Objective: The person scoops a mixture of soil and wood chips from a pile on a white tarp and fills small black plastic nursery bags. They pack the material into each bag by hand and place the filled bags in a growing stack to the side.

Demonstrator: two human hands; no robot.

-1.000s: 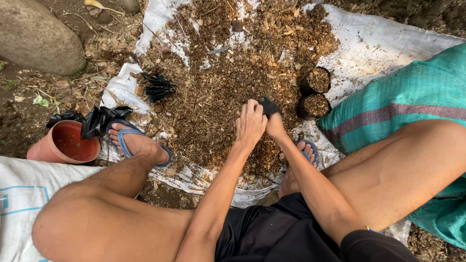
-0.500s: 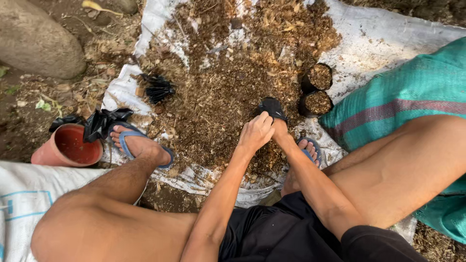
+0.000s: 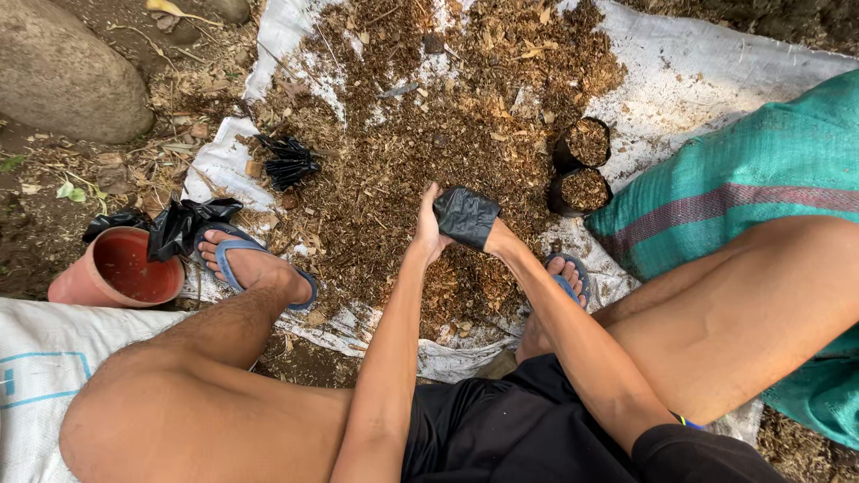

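Note:
Both my hands meet at a small black plastic grow bag (image 3: pixel 466 216) just above a heap of brown soil and wood-chip mix (image 3: pixel 420 134). My left hand (image 3: pixel 428 228) presses against the bag's left side. My right hand (image 3: pixel 497 240) is mostly hidden behind the bag and grips it from the right. Two filled black bags (image 3: pixel 586 167) stand side by side at the heap's right edge. A bundle of empty black bags (image 3: pixel 288 163) lies at its left edge.
A white woven sheet (image 3: pixel 707 80) lies under the heap. A terracotta pot (image 3: pixel 121 268) with black plastic sits by my left foot. A large stone (image 3: pixel 67 76) is at the far left, a teal sack (image 3: pixel 761 179) at the right.
My hands have risen from the mix with the black bag, which now shows more fully between them. The view has shifted slightly.

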